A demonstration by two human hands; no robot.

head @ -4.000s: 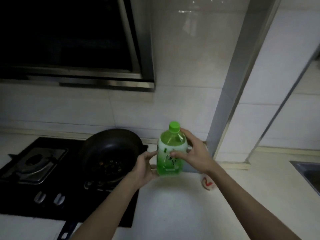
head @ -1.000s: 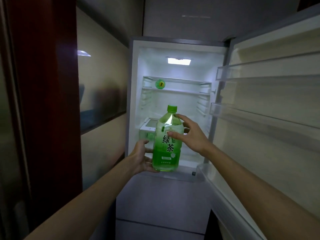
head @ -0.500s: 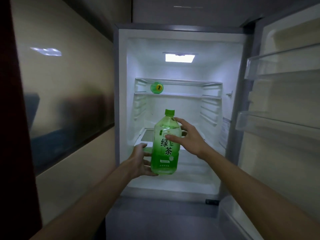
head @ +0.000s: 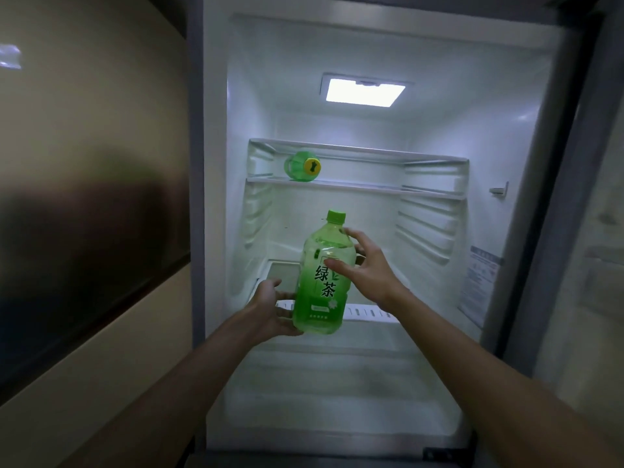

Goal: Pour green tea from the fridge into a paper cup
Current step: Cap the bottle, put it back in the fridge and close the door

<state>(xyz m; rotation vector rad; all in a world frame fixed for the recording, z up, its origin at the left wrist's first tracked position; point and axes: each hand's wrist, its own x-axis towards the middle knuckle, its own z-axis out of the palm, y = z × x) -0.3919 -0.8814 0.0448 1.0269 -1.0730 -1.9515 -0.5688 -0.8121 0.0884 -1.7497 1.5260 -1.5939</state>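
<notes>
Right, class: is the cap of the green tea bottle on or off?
On. The green cap sits on the neck of the green tea bottle, held upright by the left hand and right hand.

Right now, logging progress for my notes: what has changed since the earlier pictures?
The green plastic tea bottle went from the kitchen counter to the open white fridge, drawing closer to it. Unchanged: left hand and right hand both hold it upright, green cap on.

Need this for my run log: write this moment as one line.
place: open fridge | green tea bottle: upright, capped, in both hands | left hand: grips bottle base | right hand: grips bottle shoulder
</notes>
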